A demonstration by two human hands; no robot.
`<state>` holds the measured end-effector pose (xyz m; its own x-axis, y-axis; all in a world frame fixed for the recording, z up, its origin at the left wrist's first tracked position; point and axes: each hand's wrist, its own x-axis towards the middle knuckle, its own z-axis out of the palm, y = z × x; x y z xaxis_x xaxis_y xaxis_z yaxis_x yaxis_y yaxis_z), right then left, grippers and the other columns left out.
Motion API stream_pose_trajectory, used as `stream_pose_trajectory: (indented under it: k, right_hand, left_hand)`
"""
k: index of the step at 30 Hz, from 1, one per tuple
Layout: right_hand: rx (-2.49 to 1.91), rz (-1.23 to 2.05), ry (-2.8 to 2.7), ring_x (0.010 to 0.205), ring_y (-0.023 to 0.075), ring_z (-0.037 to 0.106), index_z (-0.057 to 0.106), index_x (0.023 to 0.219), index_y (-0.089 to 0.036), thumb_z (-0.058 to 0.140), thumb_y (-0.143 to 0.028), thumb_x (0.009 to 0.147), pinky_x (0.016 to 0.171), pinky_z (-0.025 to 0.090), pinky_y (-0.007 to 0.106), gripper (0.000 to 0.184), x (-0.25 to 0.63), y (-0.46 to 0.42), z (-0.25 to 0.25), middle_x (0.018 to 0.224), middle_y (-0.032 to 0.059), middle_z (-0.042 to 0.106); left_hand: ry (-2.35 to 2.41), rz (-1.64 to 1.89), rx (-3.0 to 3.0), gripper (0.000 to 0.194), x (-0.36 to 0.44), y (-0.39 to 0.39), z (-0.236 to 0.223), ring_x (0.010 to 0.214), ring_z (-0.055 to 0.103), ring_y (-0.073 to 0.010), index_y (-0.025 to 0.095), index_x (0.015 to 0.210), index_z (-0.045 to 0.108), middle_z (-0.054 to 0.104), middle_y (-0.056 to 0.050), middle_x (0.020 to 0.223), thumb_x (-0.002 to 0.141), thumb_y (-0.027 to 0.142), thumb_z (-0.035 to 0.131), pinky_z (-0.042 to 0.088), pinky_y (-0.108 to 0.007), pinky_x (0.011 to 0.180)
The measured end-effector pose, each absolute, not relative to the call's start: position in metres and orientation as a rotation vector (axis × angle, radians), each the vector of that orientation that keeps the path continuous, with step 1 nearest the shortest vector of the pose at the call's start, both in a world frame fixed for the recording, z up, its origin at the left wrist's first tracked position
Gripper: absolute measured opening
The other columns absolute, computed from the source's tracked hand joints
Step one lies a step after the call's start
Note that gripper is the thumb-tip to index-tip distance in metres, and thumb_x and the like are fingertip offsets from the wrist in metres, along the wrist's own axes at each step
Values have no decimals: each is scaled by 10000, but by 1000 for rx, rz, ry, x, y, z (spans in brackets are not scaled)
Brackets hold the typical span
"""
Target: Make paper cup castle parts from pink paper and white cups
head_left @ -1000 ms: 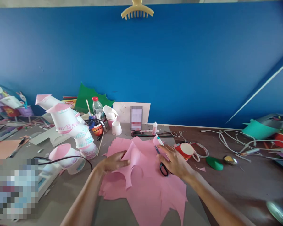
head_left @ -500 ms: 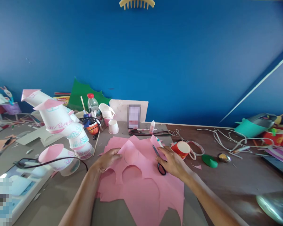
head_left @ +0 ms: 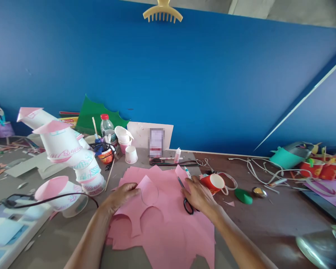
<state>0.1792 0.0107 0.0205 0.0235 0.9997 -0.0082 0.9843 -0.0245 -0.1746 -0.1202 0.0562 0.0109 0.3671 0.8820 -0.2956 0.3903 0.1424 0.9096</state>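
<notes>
My left hand (head_left: 124,196) pinches the upper left edge of a pink paper piece (head_left: 137,207) that has round cut-outs and a pencilled circle. This piece lies over larger pink sheets (head_left: 170,231). Over to the right, my right hand (head_left: 198,195) has its thumb and fingers about the middle of black-handled scissors (head_left: 180,182). The blades point up and left, and one handle loop shows below the thumb. A white and teal marker (head_left: 187,172) lies at the right fingertips, partly hidden by them.
Decorated paper cups (head_left: 86,164) with pink cones lean in a stack at left. A white cup (head_left: 131,154), a glue bottle (head_left: 177,155) and a phone (head_left: 156,142) stand behind the paper. A red cup (head_left: 214,183), green cone (head_left: 243,195) and white cables (head_left: 257,170) lie right.
My left hand has drawn the cut pink piece to the left and turned it slightly. The right hand stays at the scissors. The view has tilted up a little.
</notes>
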Motion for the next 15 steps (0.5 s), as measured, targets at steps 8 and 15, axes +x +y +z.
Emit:
stream_pose_trajectory:
  k: [8,15]
  right_hand:
    - [-2143,223,-2044,894,272,653,602,1135,-134,528,-332,855,699,487,338,351,172,12,24,1129,162,578]
    - [-1849,312,-1936,927,222,648,574,1196,-188,487,-314,877,801,508,332,354,181,-9,38,1094,106,644]
  left_hand:
    - [1125,449,1485,322,-113,53,16,681,411,-142,188,742,498,469,37,725,683,484,609,317,-238,605]
    - [1024,476,1348,318,-110,49,11,527,297,-83,188,636,422,358,74,599,691,384,667,229,-215,486]
